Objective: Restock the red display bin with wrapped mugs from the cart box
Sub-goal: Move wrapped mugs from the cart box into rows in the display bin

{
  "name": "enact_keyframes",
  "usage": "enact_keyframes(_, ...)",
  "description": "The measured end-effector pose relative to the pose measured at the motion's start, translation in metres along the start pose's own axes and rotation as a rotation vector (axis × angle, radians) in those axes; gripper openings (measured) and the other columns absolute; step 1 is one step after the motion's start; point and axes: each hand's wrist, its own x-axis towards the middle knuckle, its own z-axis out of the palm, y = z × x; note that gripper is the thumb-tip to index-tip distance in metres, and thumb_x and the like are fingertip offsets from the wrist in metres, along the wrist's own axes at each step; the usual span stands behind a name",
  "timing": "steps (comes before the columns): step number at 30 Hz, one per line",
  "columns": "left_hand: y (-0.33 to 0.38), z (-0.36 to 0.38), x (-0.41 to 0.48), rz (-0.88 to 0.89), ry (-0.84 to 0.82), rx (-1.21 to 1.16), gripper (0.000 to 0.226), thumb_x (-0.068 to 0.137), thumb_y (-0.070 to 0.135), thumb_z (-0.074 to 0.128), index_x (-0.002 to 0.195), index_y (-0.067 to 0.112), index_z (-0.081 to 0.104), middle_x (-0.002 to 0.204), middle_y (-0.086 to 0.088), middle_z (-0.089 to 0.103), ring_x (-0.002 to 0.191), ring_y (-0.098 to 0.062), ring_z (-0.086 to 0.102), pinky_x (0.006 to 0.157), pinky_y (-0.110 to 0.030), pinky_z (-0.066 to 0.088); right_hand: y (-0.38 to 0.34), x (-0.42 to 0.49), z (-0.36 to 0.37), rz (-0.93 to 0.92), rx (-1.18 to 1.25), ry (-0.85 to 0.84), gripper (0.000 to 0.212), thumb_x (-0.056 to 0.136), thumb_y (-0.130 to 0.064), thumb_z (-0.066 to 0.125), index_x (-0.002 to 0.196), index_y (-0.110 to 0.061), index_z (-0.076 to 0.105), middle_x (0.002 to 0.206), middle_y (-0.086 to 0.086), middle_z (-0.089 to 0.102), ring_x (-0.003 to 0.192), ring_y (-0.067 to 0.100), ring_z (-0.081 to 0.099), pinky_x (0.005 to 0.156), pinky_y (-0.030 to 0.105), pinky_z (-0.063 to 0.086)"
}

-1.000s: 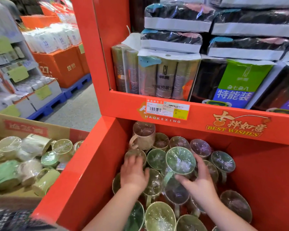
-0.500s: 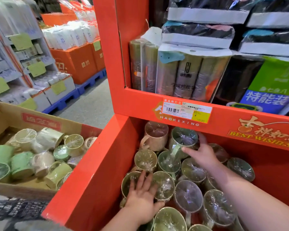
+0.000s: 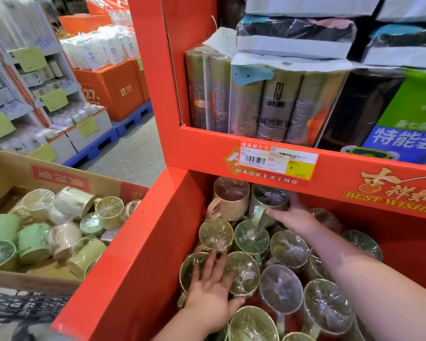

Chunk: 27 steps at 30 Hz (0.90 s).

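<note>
Red bin (image 3: 138, 254): right hand (image 3: 293, 217) grips 1 green mug (image 3: 268, 198) to place, left hand (image 3: 209, 291) flat; next, reach the box (image 3: 10, 168).

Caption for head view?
Right hand holds a green wrapped mug far back in the red display bin; left hand rests flat on nearer mugs.

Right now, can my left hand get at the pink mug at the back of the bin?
Probably yes. The left hand lies flat on front mugs, the pink mug stands uncovered straight ahead, and the right hand holds the green mug beside it, off that path.
</note>
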Motion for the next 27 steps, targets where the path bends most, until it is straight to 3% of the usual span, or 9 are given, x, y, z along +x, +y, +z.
enact_keyframes(7,0.001,-0.001,-0.002,-0.011,0.014,0.001,0.064,0.093,0.056,0.036,0.149,0.030,0.018,0.157,0.002,-0.020,0.139,-0.021,-0.032,0.114,-0.054,-0.012,0.003,-0.008,0.004,0.008,-0.065,0.041,0.092,0.082,-0.025,0.071,0.148,-0.024,0.008,0.136,0.018,0.046,0.113,0.035,0.054,0.078,0.027,0.040)
enact_keyframes(14,0.009,-0.011,-0.005,-0.044,-0.009,0.000,0.062,0.094,0.052,0.037,0.148,0.030,0.019,0.159,-0.001,-0.014,0.142,-0.024,-0.025,0.116,-0.054,-0.007,0.010,-0.030,-0.001,-0.034,-0.083,0.076,0.107,0.076,-0.017,0.074,0.151,-0.028,-0.003,0.148,0.016,0.033,0.131,0.033,0.041,0.106,0.036,0.038)
enact_keyframes(16,0.014,-0.016,-0.006,-0.062,-0.009,0.009,0.061,0.095,0.051,0.038,0.149,0.028,0.019,0.159,-0.003,-0.010,0.143,-0.026,-0.021,0.117,-0.052,-0.006,0.013,-0.045,-0.002,-0.019,-0.121,0.061,0.101,0.081,-0.016,0.071,0.152,-0.024,0.000,0.152,0.015,0.024,0.136,0.031,0.035,0.111,0.036,0.031)
enact_keyframes(20,0.024,-0.021,-0.014,-0.070,0.024,0.036,0.062,0.095,0.049,0.039,0.148,0.022,0.021,0.159,-0.007,0.002,0.146,-0.030,-0.010,0.117,-0.053,-0.002,0.020,-0.080,0.000,-0.029,-0.404,-0.005,0.078,0.087,-0.022,0.062,0.150,-0.023,0.017,0.158,0.005,0.012,0.139,0.028,0.032,0.114,0.038,0.031)
enact_keyframes(24,0.036,-0.025,-0.032,-0.067,0.100,0.046,0.058,0.094,0.045,0.044,0.143,0.019,0.029,0.154,-0.009,0.024,0.144,-0.031,0.013,0.118,-0.050,0.008,0.019,-0.114,0.003,-0.074,-0.779,-0.200,0.049,0.090,-0.024,0.055,0.137,-0.021,0.040,0.140,0.006,0.042,0.126,0.025,0.046,0.103,0.041,0.043)
enact_keyframes(27,0.045,-0.027,-0.049,-0.034,0.145,0.059,0.055,0.094,0.041,0.047,0.142,0.018,0.033,0.145,-0.006,0.037,0.137,-0.027,0.031,0.118,-0.044,0.017,0.017,-0.139,0.006,-0.130,-0.839,-0.238,0.030,0.092,-0.023,0.048,0.121,-0.018,0.052,0.112,0.004,0.058,0.103,0.023,0.059,0.089,0.039,0.051)
